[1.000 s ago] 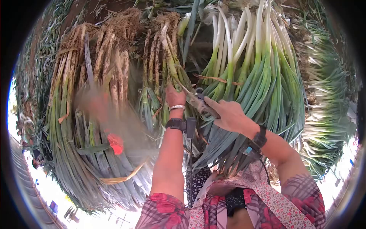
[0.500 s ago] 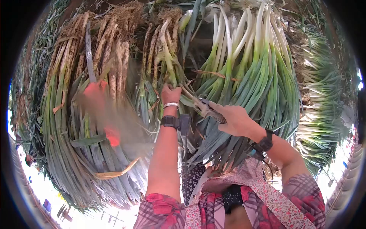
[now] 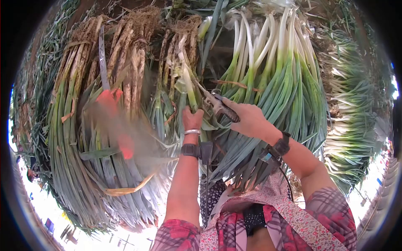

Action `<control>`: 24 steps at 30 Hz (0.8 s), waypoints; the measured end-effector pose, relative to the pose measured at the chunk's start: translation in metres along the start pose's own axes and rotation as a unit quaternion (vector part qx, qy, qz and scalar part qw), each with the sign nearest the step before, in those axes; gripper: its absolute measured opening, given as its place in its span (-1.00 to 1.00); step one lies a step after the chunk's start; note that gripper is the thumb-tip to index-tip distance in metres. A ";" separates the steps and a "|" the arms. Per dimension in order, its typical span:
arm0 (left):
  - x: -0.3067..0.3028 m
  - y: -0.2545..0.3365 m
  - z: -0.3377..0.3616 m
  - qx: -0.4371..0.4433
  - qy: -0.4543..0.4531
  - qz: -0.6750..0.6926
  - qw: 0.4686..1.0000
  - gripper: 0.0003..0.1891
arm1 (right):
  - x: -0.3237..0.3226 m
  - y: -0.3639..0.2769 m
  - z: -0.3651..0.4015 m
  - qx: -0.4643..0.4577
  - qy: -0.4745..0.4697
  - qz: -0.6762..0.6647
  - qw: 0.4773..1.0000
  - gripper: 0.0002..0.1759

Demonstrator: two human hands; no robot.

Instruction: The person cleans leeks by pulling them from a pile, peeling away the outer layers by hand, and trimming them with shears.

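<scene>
Bare brown ground (image 3: 125,5), visible at the top edge, carries leeks heaped side by side: dirty leeks (image 3: 109,71) with soil-caked roots at left, a middle bundle (image 3: 176,62), and clean leeks (image 3: 276,71) with white stalks at right.

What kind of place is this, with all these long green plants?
Probably a farm spot outdoors where leeks get cleaned: a heap of muddy leeks with roots, clean white leeks beside it, and the right hand holding a knife to a leek in the left hand.
</scene>
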State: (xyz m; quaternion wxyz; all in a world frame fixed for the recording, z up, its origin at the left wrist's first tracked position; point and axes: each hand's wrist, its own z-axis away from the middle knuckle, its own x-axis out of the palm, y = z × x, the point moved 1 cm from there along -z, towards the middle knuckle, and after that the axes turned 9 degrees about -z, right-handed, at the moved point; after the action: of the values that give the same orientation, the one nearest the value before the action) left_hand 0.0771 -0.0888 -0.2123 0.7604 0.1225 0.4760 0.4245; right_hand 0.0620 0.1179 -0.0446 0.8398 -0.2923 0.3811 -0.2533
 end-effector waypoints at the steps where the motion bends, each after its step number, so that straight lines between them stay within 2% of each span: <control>1: 0.003 0.000 0.004 0.002 0.000 0.002 1.000 -0.55 | -0.001 0.002 -0.001 -0.011 0.017 0.007 1.000 -0.20; 3: 0.004 0.006 0.013 0.035 0.039 -0.068 0.996 -0.58 | 0.000 -0.003 0.005 -0.003 -0.013 0.016 1.000 -0.19; 5: 0.006 0.008 0.020 0.040 0.026 -0.055 0.997 -0.60 | 0.000 -0.006 0.004 0.006 -0.043 0.028 0.999 -0.18; 7: 0.006 0.006 0.029 -0.010 -0.002 0.014 1.000 -0.62 | 0.001 -0.008 -0.004 0.011 -0.017 0.024 0.999 -0.17; 15: 0.006 0.004 0.035 0.013 0.005 0.016 1.000 -0.54 | 0.003 0.006 -0.065 -0.016 0.055 0.008 0.998 -0.14; 16: 0.003 0.004 0.034 -0.023 -0.039 0.017 0.999 -0.48 | 0.002 0.008 -0.072 -0.017 0.064 0.014 0.998 -0.14; 19: 0.003 -0.004 0.030 -0.047 -0.061 0.062 0.995 -0.47 | 0.001 0.014 -0.089 -0.020 0.087 0.029 0.996 -0.17; 20: 0.002 -0.005 0.030 -0.045 -0.061 0.062 0.995 -0.47 | -0.003 0.012 -0.095 -0.021 0.089 0.029 0.995 -0.17; 22: -0.003 -0.006 0.033 -0.014 -0.081 0.097 0.992 -0.51 | -0.013 0.009 -0.107 0.035 0.058 0.028 0.997 -0.16; 24: -0.005 -0.008 0.034 -0.011 -0.098 0.128 0.987 -0.50 | -0.014 0.016 -0.120 0.033 0.064 0.033 0.997 -0.16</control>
State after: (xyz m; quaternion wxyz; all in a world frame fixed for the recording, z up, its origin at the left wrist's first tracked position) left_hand 0.1085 -0.0905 -0.1968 0.7442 0.2154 0.3748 0.5092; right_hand -0.0371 0.1023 -0.1135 0.8307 -0.2354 0.4346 -0.2562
